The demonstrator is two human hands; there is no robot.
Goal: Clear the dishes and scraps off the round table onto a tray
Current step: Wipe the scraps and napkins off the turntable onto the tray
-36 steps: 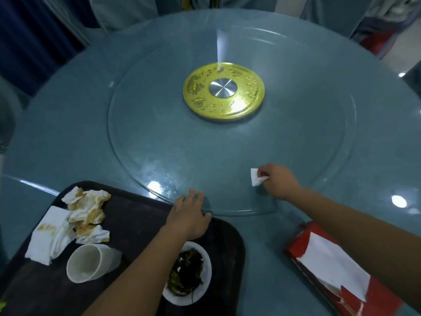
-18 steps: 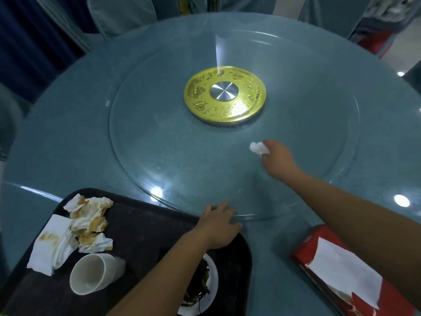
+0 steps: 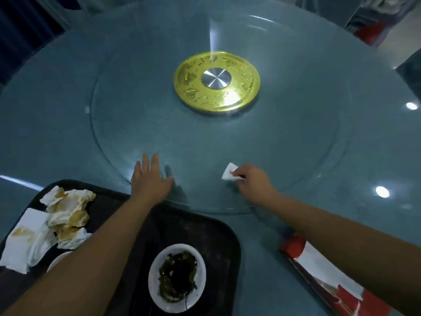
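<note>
Right hand (image 3: 249, 181) pinches a small white tissue (image 3: 230, 174) on the glass turntable (image 3: 136, 124); left hand (image 3: 150, 179) rests flat nearby, tray (image 3: 218, 226) behind its wrist. The tissue (lightly held, it seems) may slip if the glass turns.

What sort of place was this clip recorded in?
Probably a restaurant or canteen dining room: a large round blue table carries a clear glass turntable on a gold metal hub, and a black plastic tray holds stained white napkins and a white dish of dark leftovers.
</note>
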